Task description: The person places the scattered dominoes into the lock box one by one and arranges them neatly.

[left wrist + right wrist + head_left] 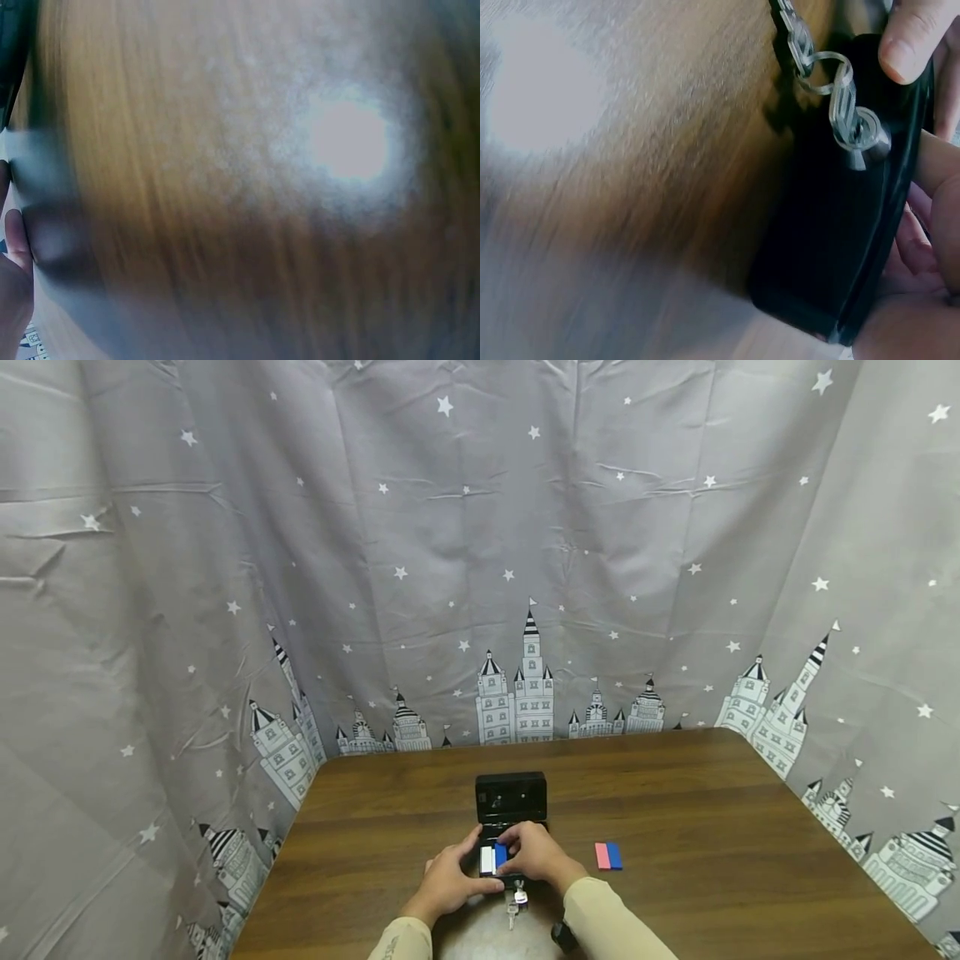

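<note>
A small black cash box [512,793] stands on the table with its lid raised. Two keys [513,906] hang at its front, one in the lock [862,135]. My left hand [447,878] grips the box's left side, thumb at the front edge and fingers along the side. Inside the box lie white blocks [487,860] and a blue block [501,857] beside them. My right hand [538,853] reaches over the box's right side and pinches the blue block between thumb and fingers. Only part of a hand [16,277] shows in the left wrist view.
Right of the box, a pink block [602,856] and a second blue block [614,856] lie side by side on the wooden table [697,810]. A grey curtain [600,527] printed with stars and castles hangs behind and around the table. Light glares off the tabletop near the front.
</note>
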### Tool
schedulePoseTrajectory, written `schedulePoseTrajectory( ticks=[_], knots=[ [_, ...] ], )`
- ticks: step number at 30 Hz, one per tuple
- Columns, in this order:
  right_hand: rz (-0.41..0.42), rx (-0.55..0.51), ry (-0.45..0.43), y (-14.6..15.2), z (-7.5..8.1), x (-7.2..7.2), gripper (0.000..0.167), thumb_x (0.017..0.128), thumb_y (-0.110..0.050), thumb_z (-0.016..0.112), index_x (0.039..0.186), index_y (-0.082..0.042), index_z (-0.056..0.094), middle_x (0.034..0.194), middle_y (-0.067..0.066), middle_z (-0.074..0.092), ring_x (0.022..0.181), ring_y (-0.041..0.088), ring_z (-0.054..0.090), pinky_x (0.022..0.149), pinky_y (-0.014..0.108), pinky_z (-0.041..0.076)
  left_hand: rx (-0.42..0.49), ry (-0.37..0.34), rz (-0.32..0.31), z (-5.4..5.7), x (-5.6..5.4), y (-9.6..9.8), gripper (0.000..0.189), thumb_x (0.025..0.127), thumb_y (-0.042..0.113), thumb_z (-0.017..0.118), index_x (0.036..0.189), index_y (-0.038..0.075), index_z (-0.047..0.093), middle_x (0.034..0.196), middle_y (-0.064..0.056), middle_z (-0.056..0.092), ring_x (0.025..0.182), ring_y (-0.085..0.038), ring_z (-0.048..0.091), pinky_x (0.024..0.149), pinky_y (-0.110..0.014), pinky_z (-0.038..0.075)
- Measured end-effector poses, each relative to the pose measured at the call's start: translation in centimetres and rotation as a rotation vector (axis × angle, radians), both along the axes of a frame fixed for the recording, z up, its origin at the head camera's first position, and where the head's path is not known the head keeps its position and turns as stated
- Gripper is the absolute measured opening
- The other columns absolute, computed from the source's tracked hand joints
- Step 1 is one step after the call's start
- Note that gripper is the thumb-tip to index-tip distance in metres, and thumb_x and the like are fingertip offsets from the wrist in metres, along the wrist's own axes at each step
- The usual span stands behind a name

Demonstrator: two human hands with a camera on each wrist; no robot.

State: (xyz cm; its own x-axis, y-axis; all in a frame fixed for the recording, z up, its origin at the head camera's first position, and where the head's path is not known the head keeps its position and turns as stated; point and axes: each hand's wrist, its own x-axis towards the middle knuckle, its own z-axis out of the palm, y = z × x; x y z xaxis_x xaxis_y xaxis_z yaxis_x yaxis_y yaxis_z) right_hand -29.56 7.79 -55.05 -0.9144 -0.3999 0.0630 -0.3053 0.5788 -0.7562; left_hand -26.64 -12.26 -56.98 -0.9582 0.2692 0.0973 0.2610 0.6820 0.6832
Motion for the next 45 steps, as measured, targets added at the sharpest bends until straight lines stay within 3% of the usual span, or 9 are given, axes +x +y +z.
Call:
schedulePoseTrajectory(
  ticks=[14, 20, 35, 45],
  knots=[
    [-0.017, -0.027, 0.049, -0.7, -0.6, -0.1, 0.038, 0.065, -0.001, 0.093, 0.099, 0.001, 0.075, 0.088, 0.006, 0.07, 0.074, 0.011, 0.061, 0.068, 0.026, 0.053, 0.015, 0.006, 0.0, 0.0, -0.1, 0.0, 0.099, 0.072, 0.05, 0.088, 0.153, 0.011, 0.045, 0.141, -0.02, 0.056, 0.128, -0.042, 0.051, 0.095, -0.063, 0.03],
    [-0.016, -0.034, 0.028, -0.7, -0.4, 0.1, 0.039, 0.067, 0.0, 0.092, 0.101, 0.002, 0.074, 0.091, 0.008, 0.07, 0.076, 0.014, 0.062, 0.069, 0.027, 0.054, 0.02, 0.007, -0.003, 0.0, 0.0, 0.1, 0.099, 0.072, 0.048, 0.089, 0.153, 0.011, 0.045, 0.14, -0.021, 0.056, 0.128, -0.042, 0.052, 0.095, -0.063, 0.03],
    [0.009, -0.043, 0.018, 0.7, 0.8, -0.4, 0.05, 0.074, -0.013, 0.091, 0.117, 0.002, 0.07, 0.109, 0.015, 0.07, 0.093, 0.029, 0.067, 0.083, 0.044, 0.056, -0.002, 0.007, 0.001, 0.0, 0.0, 0.0, 0.1, 0.072, 0.051, 0.088, 0.153, 0.012, 0.044, 0.141, -0.018, 0.058, 0.127, -0.041, 0.052, 0.095, -0.062, 0.031],
    [-0.013, -0.168, 0.028, 2.4, 0.9, -0.7, 0.064, 0.075, -0.024, 0.092, 0.129, -0.003, 0.066, 0.125, 0.012, 0.066, 0.106, 0.029, 0.065, 0.091, 0.044, 0.053, -0.011, -0.022, 0.008, 0.0, -0.1, 0.0, 0.103, 0.071, 0.055, 0.087, 0.154, 0.013, 0.043, 0.142, -0.018, 0.056, 0.128, -0.043, 0.051, 0.099, -0.067, 0.028]
  ],
)
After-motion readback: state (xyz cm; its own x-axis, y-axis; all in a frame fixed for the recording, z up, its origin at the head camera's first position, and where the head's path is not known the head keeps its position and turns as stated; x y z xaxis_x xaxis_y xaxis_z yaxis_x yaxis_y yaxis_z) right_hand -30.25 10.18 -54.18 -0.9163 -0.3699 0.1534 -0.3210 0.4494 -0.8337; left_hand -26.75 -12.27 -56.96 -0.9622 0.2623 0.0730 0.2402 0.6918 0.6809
